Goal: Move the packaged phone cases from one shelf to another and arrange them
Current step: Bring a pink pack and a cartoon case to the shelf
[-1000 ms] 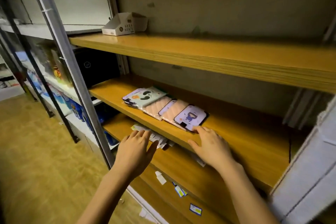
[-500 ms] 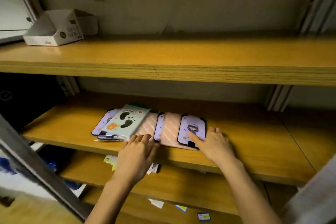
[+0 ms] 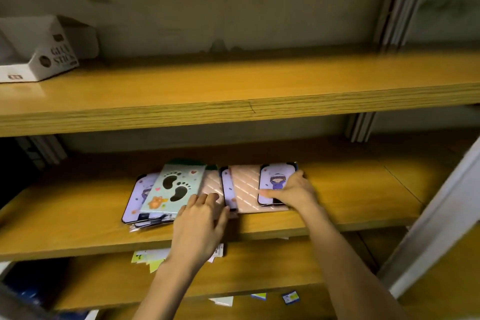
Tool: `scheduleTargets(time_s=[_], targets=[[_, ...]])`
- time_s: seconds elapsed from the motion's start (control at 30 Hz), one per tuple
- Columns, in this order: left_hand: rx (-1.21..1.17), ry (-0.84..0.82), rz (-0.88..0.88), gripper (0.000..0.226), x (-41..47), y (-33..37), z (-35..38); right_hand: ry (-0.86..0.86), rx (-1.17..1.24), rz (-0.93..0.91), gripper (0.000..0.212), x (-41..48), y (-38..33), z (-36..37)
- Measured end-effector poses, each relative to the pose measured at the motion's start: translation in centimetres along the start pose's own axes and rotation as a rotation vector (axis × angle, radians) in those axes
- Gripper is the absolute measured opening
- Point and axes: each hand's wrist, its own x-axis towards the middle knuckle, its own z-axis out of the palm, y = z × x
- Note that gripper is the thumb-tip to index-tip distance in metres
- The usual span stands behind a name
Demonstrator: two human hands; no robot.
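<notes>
Middle shelf (image 3: 363,189) open right of phone cases (image 3: 179,187), upper shelf (image 3: 259,86) low overhead

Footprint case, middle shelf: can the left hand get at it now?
Probably yes. The left hand lies flat right beside the footprint case, which tops its pile uncovered. The right hand holds the purple character case further right, clear of the way.

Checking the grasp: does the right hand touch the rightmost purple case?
Touching: head view shows the right hand gripping the rightmost purple case by its edge.
</notes>
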Motion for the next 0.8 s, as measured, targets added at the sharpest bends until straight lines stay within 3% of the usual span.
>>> scheduleTargets(time_s=[0.1, 0.2, 0.37, 0.5, 0.67, 0.8], targets=[[0.005, -0.017, -0.039, 0.040, 0.7, 0.7, 0.1, 0.067, 0.313, -0.026, 0.070, 0.5, 1.5, -0.2], [-0.038, -0.071, -0.122, 0.052, 1.7, 1.9, 0.8, 0.133, 0.524, -0.031, 0.055, -0.7, 2.8, -1.3], [0.035, -0.222, -0.236, 0.104, 5.1, 5.0, 2.8, 0.171, 0.686, -0.102, 0.054, -3.3, 5.2, -3.1], [0.019, -0.319, -0.280, 0.132, 7.0, 6.5, 4.2, 0.220, 0.653, -0.101, 0.059, -4.2, 6.1, -3.8], [0.051, -0.339, -0.304, 0.144, 8.0, 6.5, 5.3, 0.241, 0.631, -0.112, 0.060, -4.4, 6.9, -4.3], [-0.015, -0.356, -0.298, 0.134, 8.7, 5.4, 4.6, 0.223, 0.641, -0.112, 0.060, -4.3, 7.3, -4.1]])
